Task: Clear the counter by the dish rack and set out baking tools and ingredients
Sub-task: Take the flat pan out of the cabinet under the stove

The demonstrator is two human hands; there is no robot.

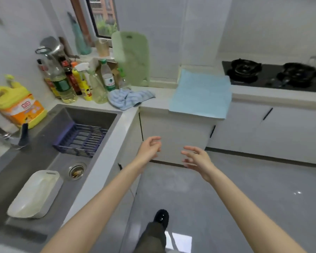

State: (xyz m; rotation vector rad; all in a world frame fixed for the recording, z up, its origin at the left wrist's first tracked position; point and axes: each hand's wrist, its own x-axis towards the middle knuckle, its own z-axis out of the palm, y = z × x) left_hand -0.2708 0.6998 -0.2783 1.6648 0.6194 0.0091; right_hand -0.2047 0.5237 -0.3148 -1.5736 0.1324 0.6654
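Observation:
My left hand [150, 148] and my right hand [197, 157] are stretched out in front of me over the floor, both empty with fingers apart, below the counter's front edge. On the white counter [161, 95] lies a light blue mat [201, 94], hanging slightly over the edge. A crumpled blue striped cloth [128, 98] lies left of it. A pale green cutting board [131, 57] leans upright against the wall. A purple dish rack [80, 140] sits inside the grey sink [44, 157], with a white cutting board [35, 194] lying nearer to me.
Several bottles [69, 79] crowd the counter's back left corner beside a yellow detergent jug [16, 105]. A faucet [13, 137] is at the left edge. A black gas hob [274, 73] is on the right counter. White cabinet doors [175, 136] face me.

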